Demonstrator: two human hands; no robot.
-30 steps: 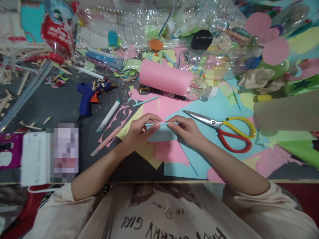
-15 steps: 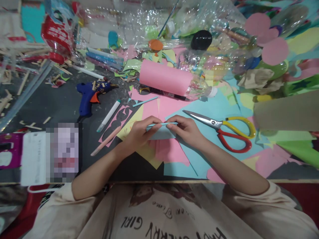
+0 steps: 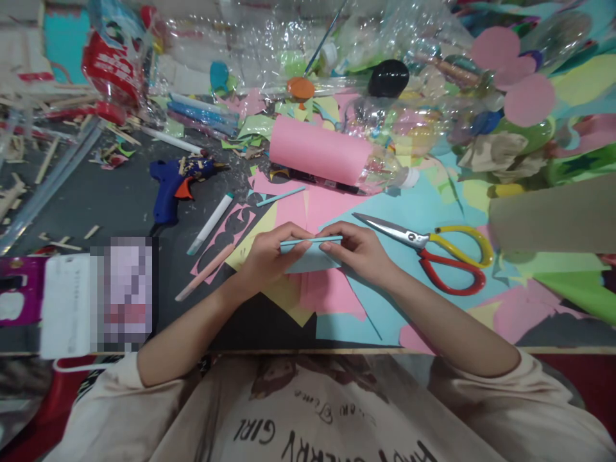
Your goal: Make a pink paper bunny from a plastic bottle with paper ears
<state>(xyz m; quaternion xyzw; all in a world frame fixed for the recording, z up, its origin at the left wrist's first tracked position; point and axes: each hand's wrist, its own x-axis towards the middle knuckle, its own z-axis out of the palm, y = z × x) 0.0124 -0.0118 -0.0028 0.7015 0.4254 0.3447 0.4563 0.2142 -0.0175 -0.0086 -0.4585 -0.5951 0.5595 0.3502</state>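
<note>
My left hand (image 3: 269, 256) and my right hand (image 3: 359, 251) pinch the two ends of a small light-blue paper piece (image 3: 310, 258), whose top edge is rolled into a thin tube. Both hands have fingers closed on it, just above pink paper (image 3: 332, 292) and yellow paper (image 3: 283, 295) lying on the dark table. Scissors (image 3: 433, 247) with red and yellow handles lie just right of my right hand. A thin blue paper stick (image 3: 280, 196) lies a little beyond my left hand.
A blue glue gun (image 3: 173, 183) and a white marker (image 3: 210, 224) lie to the left. A pink-wrapped plastic bottle (image 3: 332, 155) lies behind the hands, among clear bottles (image 3: 269, 45) and paper scraps. A brown cardboard piece (image 3: 553, 218) is at the right; a white packet (image 3: 67, 305) at the near left.
The blue paper piece has been rolled slightly; my fingers shifted a little along its top edge. Nothing else moved.
</note>
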